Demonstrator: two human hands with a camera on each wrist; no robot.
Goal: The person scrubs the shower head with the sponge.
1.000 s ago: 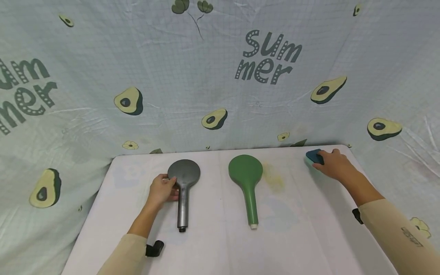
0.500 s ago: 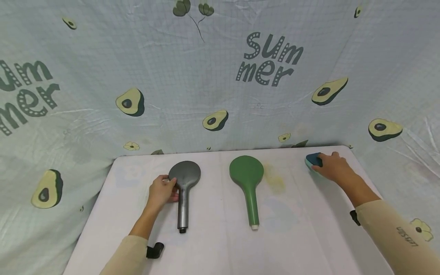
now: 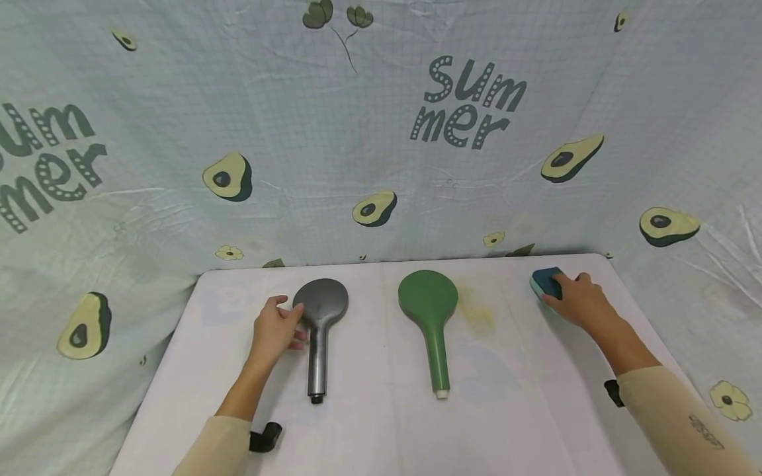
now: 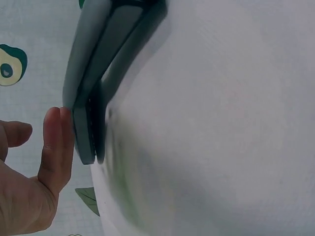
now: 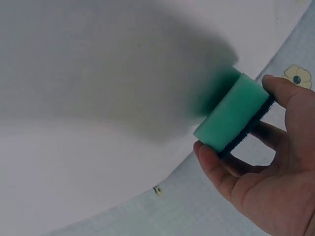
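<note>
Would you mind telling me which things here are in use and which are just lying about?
In use:
- sponge, gripped by the right hand
- grey shower head, touched by the left hand

Lying about:
- green shower head
- yellowish stain on the table

The head view looks forward and down from above the near table (image 3: pixel 381 430) edge, facing the printed backdrop (image 3: pixel 357 132) and taking in both arms. The left wrist view sits very close, level with the tabletop, beside the grey shower head (image 4: pixel 91 98), which the head view also shows. The right wrist view, equally close, shares the sponge (image 5: pixel 231 113) at the far right corner.
</note>
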